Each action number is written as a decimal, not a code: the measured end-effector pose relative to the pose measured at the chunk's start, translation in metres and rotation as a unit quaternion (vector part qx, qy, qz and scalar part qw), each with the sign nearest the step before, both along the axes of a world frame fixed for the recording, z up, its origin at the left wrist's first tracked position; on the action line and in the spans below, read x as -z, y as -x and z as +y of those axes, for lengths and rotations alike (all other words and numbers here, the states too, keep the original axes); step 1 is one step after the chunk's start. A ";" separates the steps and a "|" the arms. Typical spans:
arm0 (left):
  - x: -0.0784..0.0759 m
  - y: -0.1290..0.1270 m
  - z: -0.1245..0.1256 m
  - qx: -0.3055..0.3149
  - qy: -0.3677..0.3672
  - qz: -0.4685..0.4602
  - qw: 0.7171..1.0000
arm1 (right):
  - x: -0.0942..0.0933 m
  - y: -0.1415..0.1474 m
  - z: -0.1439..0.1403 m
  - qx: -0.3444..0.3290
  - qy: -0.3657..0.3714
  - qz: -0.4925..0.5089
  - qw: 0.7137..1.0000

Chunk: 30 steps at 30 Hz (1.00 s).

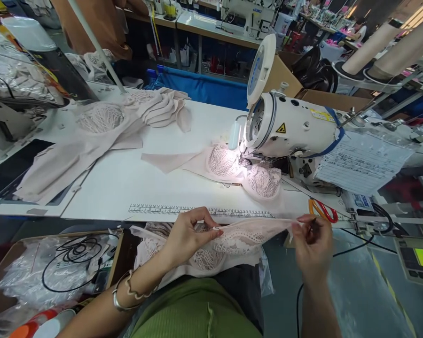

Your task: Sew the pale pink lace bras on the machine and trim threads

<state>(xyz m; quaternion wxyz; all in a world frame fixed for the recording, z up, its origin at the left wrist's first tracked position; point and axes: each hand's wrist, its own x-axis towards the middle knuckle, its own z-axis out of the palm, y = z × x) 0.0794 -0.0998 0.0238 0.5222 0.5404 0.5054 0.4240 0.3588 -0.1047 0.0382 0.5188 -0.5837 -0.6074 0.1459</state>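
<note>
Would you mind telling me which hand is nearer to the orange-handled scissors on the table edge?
The right hand is nearer, just below the scissors; the left hand is far to their left.

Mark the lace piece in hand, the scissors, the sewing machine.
lace piece (239,239), head view, middle of the stretched lace.
scissors (325,211), head view, red handle loop.
sewing machine (296,126), head view, white body.

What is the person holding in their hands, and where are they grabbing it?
A pink lace garment. The left hand pinches its top edge near the middle, and the right hand pinches the right end of that edge.
</note>
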 end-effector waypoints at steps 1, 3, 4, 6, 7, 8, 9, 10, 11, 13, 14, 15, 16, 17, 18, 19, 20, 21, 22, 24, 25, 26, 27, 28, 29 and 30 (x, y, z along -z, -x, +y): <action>-0.001 -0.002 0.000 0.000 -0.001 0.004 1.000 | -0.003 0.007 -0.001 -0.005 -0.033 -0.059 0.998; -0.002 -0.007 -0.001 0.005 -0.006 0.006 1.000 | -0.009 0.023 -0.003 -0.081 -0.062 -0.160 0.982; -0.002 -0.009 -0.002 0.006 -0.009 0.007 1.000 | -0.011 0.031 -0.004 -0.125 -0.060 -0.197 0.971; -0.004 -0.013 -0.002 0.006 -0.011 0.008 1.000 | -0.011 0.042 -0.006 -0.178 -0.042 -0.243 0.953; -0.005 -0.014 -0.002 0.006 -0.009 0.010 1.000 | -0.010 0.045 -0.005 -0.187 -0.030 -0.256 0.948; -0.006 -0.016 -0.002 0.007 -0.008 0.011 1.000 | -0.008 0.048 -0.005 -0.192 -0.020 -0.262 0.946; -0.007 -0.017 -0.002 0.009 -0.007 0.013 1.000 | -0.006 0.049 -0.004 -0.195 -0.009 -0.263 0.945; -0.008 -0.017 -0.002 0.011 -0.006 0.015 1.000 | -0.004 0.049 -0.003 -0.199 0.001 -0.260 0.945; -0.009 -0.018 -0.002 0.012 -0.007 0.016 1.000 | -0.003 0.049 -0.002 -0.202 0.009 -0.253 0.946; -0.010 -0.018 -0.001 0.014 -0.009 0.019 1.000 | -0.002 0.048 -0.001 -0.204 0.022 -0.233 0.951; -0.010 -0.017 -0.001 0.015 -0.011 0.021 1.000 | -0.001 0.047 -0.001 -0.203 0.027 -0.226 0.952; -0.010 -0.017 -0.001 0.015 -0.013 0.023 1.000 | -0.001 0.047 0.000 -0.203 0.031 -0.222 0.953; -0.009 -0.017 -0.001 0.017 -0.016 0.025 0.999 | -0.001 0.046 0.000 -0.204 0.035 -0.222 0.953; -0.008 -0.017 -0.002 0.018 -0.018 0.028 0.999 | -0.002 0.046 0.000 -0.207 0.039 -0.225 0.951; -0.007 -0.017 -0.002 0.020 -0.021 0.030 0.999 | -0.002 0.045 0.001 -0.209 0.042 -0.230 0.950; -0.005 -0.017 -0.003 0.023 -0.024 0.033 0.999 | -0.002 0.045 0.002 -0.211 0.040 -0.234 0.948; -0.003 -0.017 -0.003 0.027 -0.029 0.035 0.999 | -0.003 0.045 0.002 -0.213 0.032 -0.238 0.947; -0.002 -0.017 -0.003 0.035 -0.038 0.035 0.998 | -0.004 0.045 0.003 -0.218 0.017 -0.242 0.945; -0.001 -0.016 -0.002 0.052 -0.050 0.034 0.997 | -0.006 0.046 0.003 -0.227 -0.002 -0.242 0.943; -0.003 -0.014 0.002 0.129 -0.085 0.039 0.987 | -0.010 0.047 0.001 -0.255 -0.039 -0.239 0.936; -0.006 -0.012 0.004 0.184 -0.104 0.050 0.976 | -0.013 0.048 -0.001 -0.271 -0.051 -0.237 0.932; -0.010 -0.009 0.006 0.236 -0.122 0.069 0.961 | -0.016 0.048 -0.004 -0.286 -0.055 -0.235 0.927; -0.014 -0.004 0.007 0.276 -0.138 0.094 0.947 | -0.019 0.048 -0.007 -0.299 -0.054 -0.233 0.924; -0.018 0.003 0.006 0.297 -0.151 0.123 0.935 | -0.023 0.048 -0.010 -0.308 -0.048 -0.230 0.922; -0.022 0.012 0.004 0.300 -0.160 0.153 0.928 | -0.027 0.047 -0.012 -0.313 -0.036 -0.227 0.921; -0.025 0.023 -0.001 0.291 -0.166 0.181 0.924 | -0.031 0.045 -0.014 -0.320 -0.017 -0.221 0.921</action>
